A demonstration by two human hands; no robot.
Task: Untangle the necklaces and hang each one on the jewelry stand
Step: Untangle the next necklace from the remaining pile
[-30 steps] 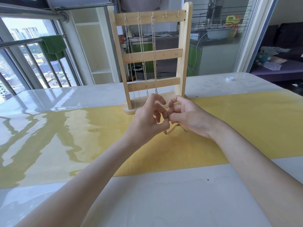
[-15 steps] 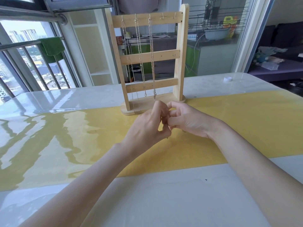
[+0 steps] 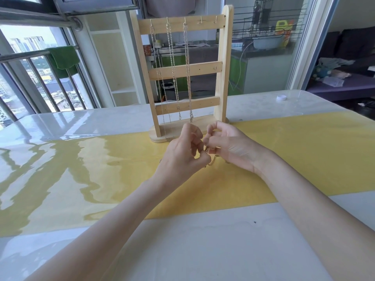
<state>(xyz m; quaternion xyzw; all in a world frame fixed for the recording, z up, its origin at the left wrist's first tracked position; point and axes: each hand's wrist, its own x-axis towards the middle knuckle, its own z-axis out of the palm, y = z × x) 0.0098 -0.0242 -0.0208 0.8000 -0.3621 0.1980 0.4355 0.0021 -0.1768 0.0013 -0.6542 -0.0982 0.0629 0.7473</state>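
Note:
A wooden jewelry stand (image 3: 221,78) stands upright on the table just beyond my hands. Three silver necklaces (image 3: 173,63) hang from the left hooks of its top bar; two hooks at the right are bare. My left hand (image 3: 182,153) and my right hand (image 3: 229,145) meet in front of the stand's base, fingertips together. Both pinch a thin gold necklace (image 3: 211,162) between them; a short loop of it dangles below the fingers over the yellow runner. The rest of that chain is hidden behind my hands.
The yellow runner (image 3: 304,151) crosses the glossy white table (image 3: 203,250). A small white cap (image 3: 281,97) lies at the far right of the table. Behind are a balcony railing with a green cloth (image 3: 63,59) and glass doors.
My hands stayed joined at the fingertips and shifted slightly; the dangling loop of gold chain, hidden half a second ago, shows below them again.

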